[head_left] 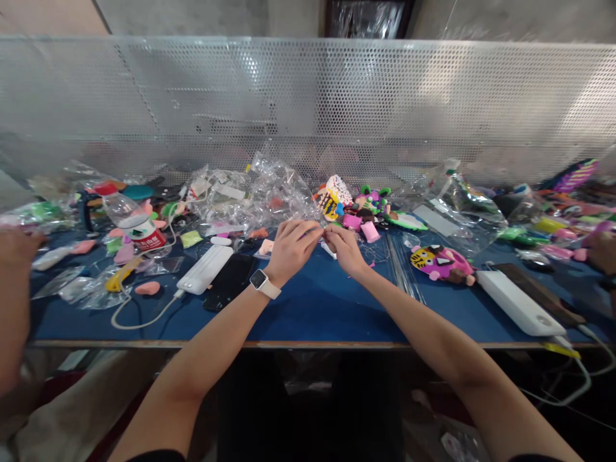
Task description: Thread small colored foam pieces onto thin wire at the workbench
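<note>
My left hand (294,247), with a white watch on its wrist, is closed above the middle of the blue table, its fingertips meeting those of my right hand. My right hand (343,248) makes a pinch beside it. Whatever sits between the fingers is too small and covered to name. Just past my right hand lie pink clay pieces (370,232), and behind them a white speckled clay shape (339,190) and a green-and-purple clay figure (374,200). A black phone (231,281) and a white power bank (205,268) lie to the left of my left wrist.
Crumpled transparent bags (274,192) pile up along the perforated metal screen (289,90). A bottle (144,231) stands left. A pink-and-yellow clay mask (441,264) and another white power bank (517,301) lie right. Other people's hands (14,256) show at both sides.
</note>
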`<state>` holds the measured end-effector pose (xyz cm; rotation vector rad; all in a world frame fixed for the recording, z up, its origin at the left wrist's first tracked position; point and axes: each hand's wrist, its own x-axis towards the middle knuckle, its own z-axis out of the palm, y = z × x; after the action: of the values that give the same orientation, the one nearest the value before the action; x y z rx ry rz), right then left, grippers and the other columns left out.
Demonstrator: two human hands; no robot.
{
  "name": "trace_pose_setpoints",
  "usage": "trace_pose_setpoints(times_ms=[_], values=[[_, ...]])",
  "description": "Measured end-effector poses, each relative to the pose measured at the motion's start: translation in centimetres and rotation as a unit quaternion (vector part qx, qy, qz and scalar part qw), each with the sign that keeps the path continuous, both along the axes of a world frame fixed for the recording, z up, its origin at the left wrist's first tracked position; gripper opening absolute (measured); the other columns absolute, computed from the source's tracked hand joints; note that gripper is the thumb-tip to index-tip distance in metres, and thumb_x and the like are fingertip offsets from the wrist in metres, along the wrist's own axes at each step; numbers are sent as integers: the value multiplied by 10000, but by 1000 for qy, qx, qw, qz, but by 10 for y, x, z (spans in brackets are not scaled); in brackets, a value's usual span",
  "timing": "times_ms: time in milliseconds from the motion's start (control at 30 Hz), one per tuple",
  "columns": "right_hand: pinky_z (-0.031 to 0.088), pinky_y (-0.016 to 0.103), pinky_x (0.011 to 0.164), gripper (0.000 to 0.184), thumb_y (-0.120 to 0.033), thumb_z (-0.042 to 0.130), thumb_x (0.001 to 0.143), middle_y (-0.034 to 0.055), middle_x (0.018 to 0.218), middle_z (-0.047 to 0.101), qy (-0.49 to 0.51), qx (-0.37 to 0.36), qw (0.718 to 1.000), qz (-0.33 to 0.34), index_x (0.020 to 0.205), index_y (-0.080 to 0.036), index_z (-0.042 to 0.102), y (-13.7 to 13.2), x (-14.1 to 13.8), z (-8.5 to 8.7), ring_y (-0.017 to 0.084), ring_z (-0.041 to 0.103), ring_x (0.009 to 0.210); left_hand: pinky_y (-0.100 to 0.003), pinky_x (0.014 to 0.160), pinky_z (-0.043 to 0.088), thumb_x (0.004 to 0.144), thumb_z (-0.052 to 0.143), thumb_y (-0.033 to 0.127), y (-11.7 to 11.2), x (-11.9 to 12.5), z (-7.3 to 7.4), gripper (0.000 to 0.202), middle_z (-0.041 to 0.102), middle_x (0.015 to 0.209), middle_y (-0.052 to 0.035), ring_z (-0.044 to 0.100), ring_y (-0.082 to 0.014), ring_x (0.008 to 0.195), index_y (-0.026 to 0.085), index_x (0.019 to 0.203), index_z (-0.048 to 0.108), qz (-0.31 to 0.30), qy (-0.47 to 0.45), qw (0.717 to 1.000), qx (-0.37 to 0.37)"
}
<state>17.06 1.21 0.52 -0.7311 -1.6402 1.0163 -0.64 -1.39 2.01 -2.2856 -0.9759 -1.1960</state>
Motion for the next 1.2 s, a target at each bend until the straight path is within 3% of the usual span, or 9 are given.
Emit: trace_pose_setpoints(times_ms=[300,400,500,567,633,733,933,1067,1200], values=[[306,307,623,281,-360,434,1028,-22,681,445,-97,144,983,-50,785,-232,496,-1,11,0,158,421,626,-418,940,496,1052,596,309,2,4,-2,152,775,1059,-44,666,-218,1035,219,1048,719,-36,-67,995,-68],[308,321,640,243,-310,428,1025,-14,655,487,-169,207,959,-99,820,-234,536,-1,16,3,172,457,613,-398,874,528,1035,628,341,2,9,-3,175,766,937,-44,682,-215,943,210,976,727,-47,-120,985,-115],[316,335,667,211,-290,450,1006,7,660,548,-210,268,929,-142,839,-235,567,-1,18,6,193,489,640,-354,793,571,1024,640,343,4,15,-3,183,764,887,-43,708,-192,845,200,951,726,-99,-194,959,-180],[317,334,659,201,-285,463,996,7,651,553,-209,264,929,-152,835,-234,572,-1,18,7,193,491,630,-327,751,588,1018,639,335,5,17,-3,177,768,892,-48,722,-180,806,187,959,715,-130,-228,941,-216],[320,324,636,215,-285,454,998,0,640,536,-182,222,946,-147,821,-234,564,0,16,7,184,491,613,-315,740,595,1014,629,309,7,18,-3,153,774,937,-61,737,-179,823,178,986,702,-144,-236,933,-229],[321,311,612,244,-304,438,1009,-9,647,505,-114,155,974,-122,797,-235,539,1,12,6,171,469,614,-342,797,583,992,633,239,8,16,-4,91,772,963,-61,739,-194,878,185,1051,677,-125,-199,951,-202],[299,303,602,253,-319,491,991,-31,656,415,-24,78,995,-56,756,-227,513,3,6,5,145,388,610,-407,880,490,1002,627,223,9,10,-8,66,738,895,-39,675,-231,881,203,1058,656,0,-55,993,-103],[337,309,640,261,-330,475,1002,-17,690,466,-36,93,993,-65,765,-227,510,2,4,5,155,440,655,-396,867,463,1039,611,387,9,5,-7,188,756,960,-60,674,-244,908,208,1078,654,25,-19,998,-62],[358,312,651,242,-308,442,1022,-5,703,524,-71,144,982,-101,810,-228,527,0,6,4,164,493,662,-385,865,454,1047,583,454,6,1,-2,264,759,1078,-73,676,-240,974,208,1093,664,5,17,1000,1]])
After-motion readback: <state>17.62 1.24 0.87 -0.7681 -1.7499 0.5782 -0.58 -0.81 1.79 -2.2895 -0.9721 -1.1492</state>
